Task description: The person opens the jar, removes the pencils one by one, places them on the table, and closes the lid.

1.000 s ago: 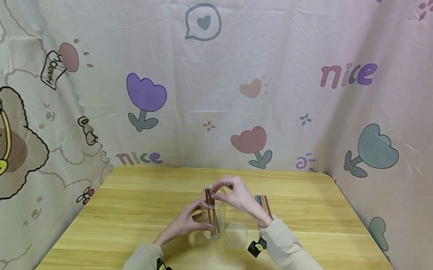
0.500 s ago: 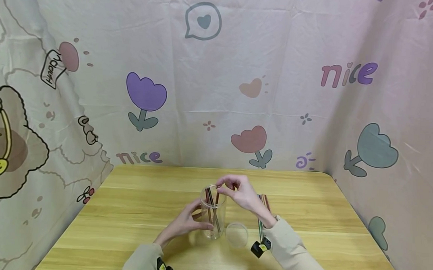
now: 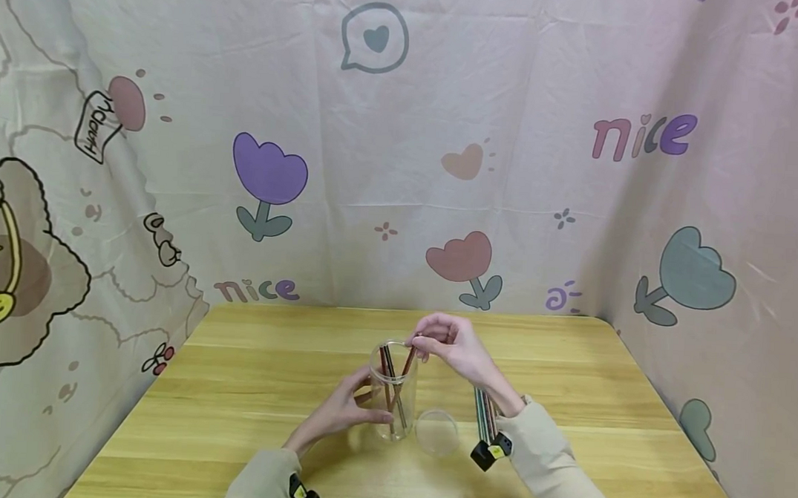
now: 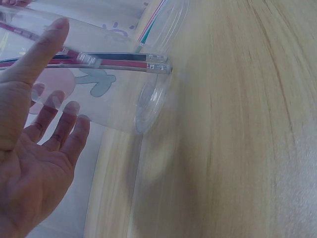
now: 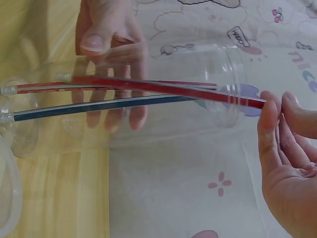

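My left hand (image 3: 340, 411) holds a clear jar (image 3: 380, 400) upright on the table, its thumb on the near side and its fingers round the back, as the left wrist view (image 4: 44, 134) also shows. Inside lean a red pencil (image 5: 37, 89) and a dark blue pencil (image 5: 89, 108), their eraser ends at the jar's bottom. Above the rim, my right hand (image 3: 456, 349) pinches the upper end of another red pencil (image 5: 193, 91) between thumb and forefinger. Most of that pencil is within the jar, slanting across the others toward the right side of the mouth.
A round clear lid (image 3: 437, 433) lies on the wooden table (image 3: 267, 362) just right of the jar. Several coloured pencils (image 3: 481, 414) lie farther right, partly under my right forearm. A patterned cloth (image 3: 389, 167) hangs behind the table's back edge.
My right hand has moved right and slightly up, and the red pencil's upper end has swung from the other pencils to the rim's right side. My left hand and the jar stay put.
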Tool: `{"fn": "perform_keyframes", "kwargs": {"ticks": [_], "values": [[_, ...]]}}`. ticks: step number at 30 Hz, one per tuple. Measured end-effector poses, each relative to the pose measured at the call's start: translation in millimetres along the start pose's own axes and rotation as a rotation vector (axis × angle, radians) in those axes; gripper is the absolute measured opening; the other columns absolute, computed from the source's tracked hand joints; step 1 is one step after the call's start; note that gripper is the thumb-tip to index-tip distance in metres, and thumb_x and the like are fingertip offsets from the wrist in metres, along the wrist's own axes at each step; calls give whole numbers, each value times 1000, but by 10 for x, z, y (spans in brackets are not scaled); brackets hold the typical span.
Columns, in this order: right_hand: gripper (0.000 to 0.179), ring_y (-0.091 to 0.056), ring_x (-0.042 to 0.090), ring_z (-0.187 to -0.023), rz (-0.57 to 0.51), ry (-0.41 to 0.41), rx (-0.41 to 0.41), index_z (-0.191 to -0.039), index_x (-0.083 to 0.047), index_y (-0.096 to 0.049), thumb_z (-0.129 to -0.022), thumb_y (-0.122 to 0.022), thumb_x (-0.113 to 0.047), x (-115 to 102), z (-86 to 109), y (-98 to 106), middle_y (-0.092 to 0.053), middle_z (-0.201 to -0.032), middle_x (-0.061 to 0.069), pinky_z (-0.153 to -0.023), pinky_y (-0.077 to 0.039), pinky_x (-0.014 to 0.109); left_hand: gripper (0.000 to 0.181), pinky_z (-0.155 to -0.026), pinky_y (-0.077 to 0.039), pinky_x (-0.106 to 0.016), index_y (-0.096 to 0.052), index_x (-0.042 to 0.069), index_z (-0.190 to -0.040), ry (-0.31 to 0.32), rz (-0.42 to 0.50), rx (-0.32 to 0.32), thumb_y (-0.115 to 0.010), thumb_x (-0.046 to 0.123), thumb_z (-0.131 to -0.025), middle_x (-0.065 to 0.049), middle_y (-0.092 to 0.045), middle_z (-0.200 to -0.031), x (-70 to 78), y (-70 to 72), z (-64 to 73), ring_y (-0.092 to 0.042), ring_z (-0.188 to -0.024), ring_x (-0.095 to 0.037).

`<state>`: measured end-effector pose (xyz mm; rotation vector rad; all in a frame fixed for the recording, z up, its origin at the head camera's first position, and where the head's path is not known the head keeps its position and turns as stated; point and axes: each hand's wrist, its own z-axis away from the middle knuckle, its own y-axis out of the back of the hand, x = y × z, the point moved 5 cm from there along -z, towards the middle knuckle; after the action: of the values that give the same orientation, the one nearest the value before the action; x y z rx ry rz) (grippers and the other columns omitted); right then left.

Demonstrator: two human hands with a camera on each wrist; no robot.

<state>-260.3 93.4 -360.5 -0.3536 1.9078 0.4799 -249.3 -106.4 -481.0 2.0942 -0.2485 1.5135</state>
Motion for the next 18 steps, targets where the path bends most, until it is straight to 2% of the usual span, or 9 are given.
{"fn": "perform_keyframes", "kwargs": {"ticks": [3,7,12,18], "values": [[21,-69,8,-75,-60,2,-4,-108,12,-60,-92,-67,0,5,14,51,-78,-99,14,-71,-63,23,78,-118,-38,-62,-46,2,-145,16,-2,0,-85,14,-79,-23,-50,-148,-4,-2,0,-46,-138,-45],[15,-70,9,-77,-120,-15,9,-106,2,-66,-92,-68,-1,21,32,124,-78,-97,-1,-74,-63,23,79,-118,-37,-63,-45,-1,-145,18,1,-3,-85,13,-79,-25,-47,-149,-6,-1,3,-45,-138,-47],[16,-70,8,-78,-175,39,35,-102,-12,-70,-92,-68,0,8,44,213,-78,-98,-2,-73,-62,20,73,-117,-38,-64,-48,2,-142,1,0,0,-85,13,-80,-28,-44,-151,3,6,10,-46,-136,-48],[24,-70,7,-80,-317,154,40,-101,-13,-71,-94,-61,7,-40,50,295,-77,-99,-2,-70,-61,17,66,-117,-40,-63,-53,4,-137,1,-19,0,-85,15,-80,-26,-45,-152,0,7,13,-49,-135,-45]]}}
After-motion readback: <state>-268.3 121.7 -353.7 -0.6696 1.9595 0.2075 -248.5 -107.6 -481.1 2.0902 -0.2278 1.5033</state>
